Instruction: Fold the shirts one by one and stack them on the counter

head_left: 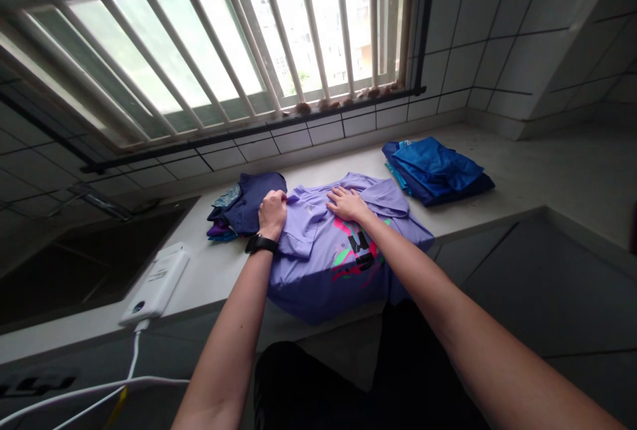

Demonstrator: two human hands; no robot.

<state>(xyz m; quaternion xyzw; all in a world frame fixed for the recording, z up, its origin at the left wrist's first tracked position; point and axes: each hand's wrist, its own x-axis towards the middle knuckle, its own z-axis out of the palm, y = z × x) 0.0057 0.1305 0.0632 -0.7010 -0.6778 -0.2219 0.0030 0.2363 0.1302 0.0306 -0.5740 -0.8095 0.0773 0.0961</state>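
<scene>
A lavender T-shirt (303, 284) with a pink, green and black print lies spread on the white counter, its lower part hanging over the front edge. My left hand (273, 212), with a black watch at the wrist, is closed on the shirt's left side near the sleeve. Flat on the shirt below the collar rests my right hand (347, 204), fingers spread. Close to my left hand is a pile of folded dark clothes (249, 199), navy on top with purple and blue beneath. Another folded pile (435, 168), bright blue over navy, lies to the right.
A white power bank-like box (155, 284) with a white cable (135, 350) sits at the counter's left front. Beyond it is a dark sink (89, 264). A barred window (223, 52) rises behind the counter (527, 164), with small stones (303, 108) along its sill.
</scene>
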